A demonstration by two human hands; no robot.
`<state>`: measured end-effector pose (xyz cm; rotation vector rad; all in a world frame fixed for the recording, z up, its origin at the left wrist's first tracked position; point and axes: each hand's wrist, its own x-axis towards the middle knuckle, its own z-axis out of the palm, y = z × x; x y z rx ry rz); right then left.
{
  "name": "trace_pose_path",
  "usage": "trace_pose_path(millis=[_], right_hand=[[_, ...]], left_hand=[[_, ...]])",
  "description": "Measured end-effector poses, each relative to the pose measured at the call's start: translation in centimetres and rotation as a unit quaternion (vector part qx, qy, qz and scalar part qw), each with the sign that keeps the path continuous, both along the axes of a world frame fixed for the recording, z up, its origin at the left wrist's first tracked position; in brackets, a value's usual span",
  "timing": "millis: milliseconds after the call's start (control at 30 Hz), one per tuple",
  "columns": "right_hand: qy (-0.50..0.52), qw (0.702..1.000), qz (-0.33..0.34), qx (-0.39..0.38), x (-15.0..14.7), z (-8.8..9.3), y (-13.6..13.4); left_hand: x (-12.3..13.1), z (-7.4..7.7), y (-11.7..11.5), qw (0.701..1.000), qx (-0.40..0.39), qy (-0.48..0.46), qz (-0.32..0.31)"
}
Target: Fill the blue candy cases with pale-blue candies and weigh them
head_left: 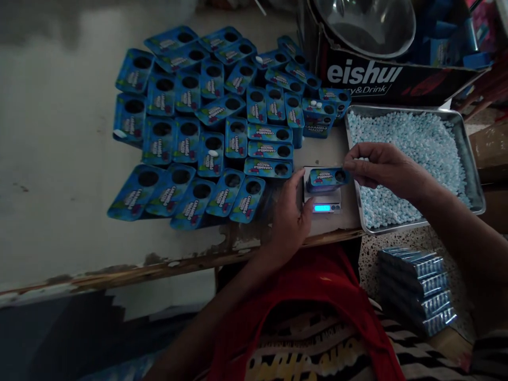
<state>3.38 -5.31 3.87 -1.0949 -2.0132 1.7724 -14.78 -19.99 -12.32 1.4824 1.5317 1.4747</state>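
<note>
A small blue box labelled "Caramelo Macizo" (322, 178), with a round hole at its right end, lies on a small digital scale (308, 200) whose display glows blue. My left hand (290, 219) rests at the scale's left side, thumb and fingers apart around its near left corner. Just right of the box's hole, my right hand (375, 165) has thumb and forefinger pinched together; whatever is between them is too small to make out. Beneath that hand is a metal tray (359, 203) full of small white and pale blue candies (420, 153).
Several more blue boxes (186, 140) crowd the table left of the scale, a few with white candies on top. Behind the tray stands a black carton (361, 79) bearing a metal bowl (369, 26). Wrapped stacks (420, 286) sit below, right of the table edge.
</note>
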Motion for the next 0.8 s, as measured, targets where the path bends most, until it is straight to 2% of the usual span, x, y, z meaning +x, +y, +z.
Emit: trace_pose_path(millis=[133, 200, 300, 367, 433, 467, 500, 567, 633, 667, 733, 800], right_hand=[[0.025, 0.999, -0.015, -0.038, 0.2, 0.6, 0.4], [0.023, 0.998, -0.044, -0.026, 1.3, 0.8, 1.1], [-0.039, 0.993, -0.075, 0.085, 4.1, 0.7, 2.6], [-0.102, 0.968, -0.105, 0.203, 5.9, -0.1, 3.0], [-0.112, 0.946, -0.161, 0.259, 7.0, -1.5, 2.4], [-0.082, 0.947, -0.200, 0.236, 7.2, -2.5, 1.7], [-0.036, 0.954, -0.239, 0.177, 7.1, -3.5, 0.8], [0.073, 0.952, -0.297, -0.005, 6.3, -5.6, -1.1], [0.166, 0.914, -0.327, -0.176, 5.2, -7.1, -2.6], [0.200, 0.891, -0.332, -0.236, 4.7, -7.6, -3.1], [0.252, 0.857, -0.331, -0.306, 4.1, -7.7, -3.5], [0.273, 0.842, -0.329, -0.329, 4.0, -7.2, -3.4]], left_hand=[[0.3, 0.0, 1.6, 1.000, 0.002, -0.026, -0.005], [0.6, 0.2, 2.7, 0.999, -0.001, -0.041, -0.010], [0.9, 0.9, 4.1, 0.999, 0.003, -0.047, -0.021], [1.0, 1.7, 4.7, 0.998, 0.041, -0.014, -0.034], [1.1, 2.6, 5.2, 0.993, 0.095, 0.054, -0.048], [1.2, 3.0, 5.4, 0.987, 0.122, 0.092, -0.050], [1.4, 3.4, 5.8, 0.979, 0.151, 0.129, -0.050], [2.0, 3.8, 6.5, 0.957, 0.213, 0.193, -0.035], [2.5, 3.9, 7.4, 0.931, 0.263, 0.251, -0.028], [2.7, 3.8, 7.8, 0.921, 0.275, 0.275, -0.029], [2.8, 3.4, 8.6, 0.916, 0.262, 0.303, -0.033], [2.8, 2.8, 9.0, 0.930, 0.225, 0.290, -0.027]])
